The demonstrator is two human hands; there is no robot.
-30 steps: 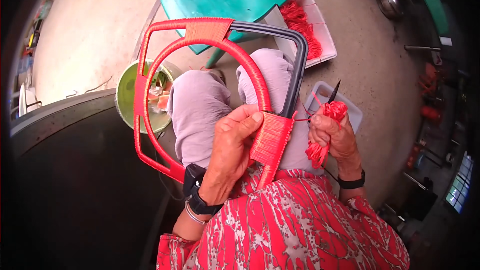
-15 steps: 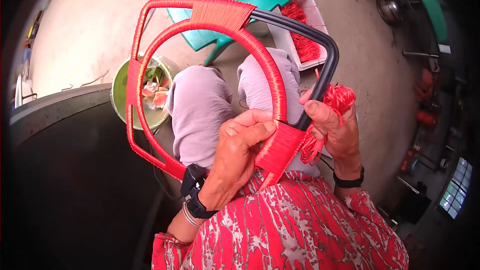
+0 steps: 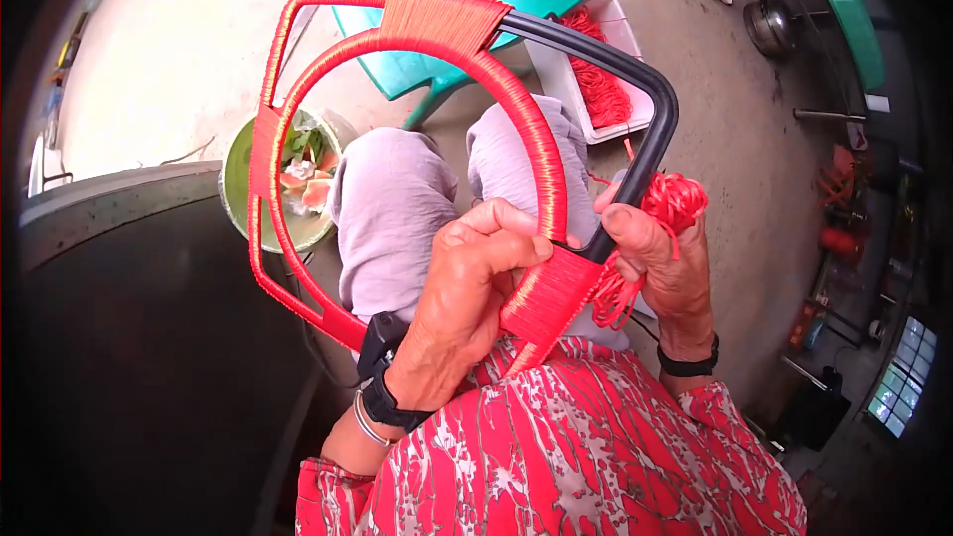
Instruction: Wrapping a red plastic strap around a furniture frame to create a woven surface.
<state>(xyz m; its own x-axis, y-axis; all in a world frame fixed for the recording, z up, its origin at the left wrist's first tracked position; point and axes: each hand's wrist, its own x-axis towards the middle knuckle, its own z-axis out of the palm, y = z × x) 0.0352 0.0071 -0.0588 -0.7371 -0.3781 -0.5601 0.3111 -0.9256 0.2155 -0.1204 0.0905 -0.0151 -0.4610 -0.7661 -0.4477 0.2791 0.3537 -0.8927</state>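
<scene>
A frame with a round inner ring and an angular outer rim stands over my lap, mostly wrapped in red cord. One bent stretch of black tube at its upper right is bare. My left hand pinches the ring's inner edge, thumb and fingertips beside the wrapped red band. My right hand is closed round a bundle of red cord, its thumb against the black tube. Loops of cord hang below the right fingers, and part of the bundle is hidden in the palm.
Beyond my knees stands a green plastic chair. A white tray of red cord sits beside it. Left of my knees is a green bucket with scraps in it. A dark panel fills the lower left; a metal pot is far right.
The view has shifted slightly, and the frame's far side has tipped up a little. Both hands keep their places on the frame and cord.
</scene>
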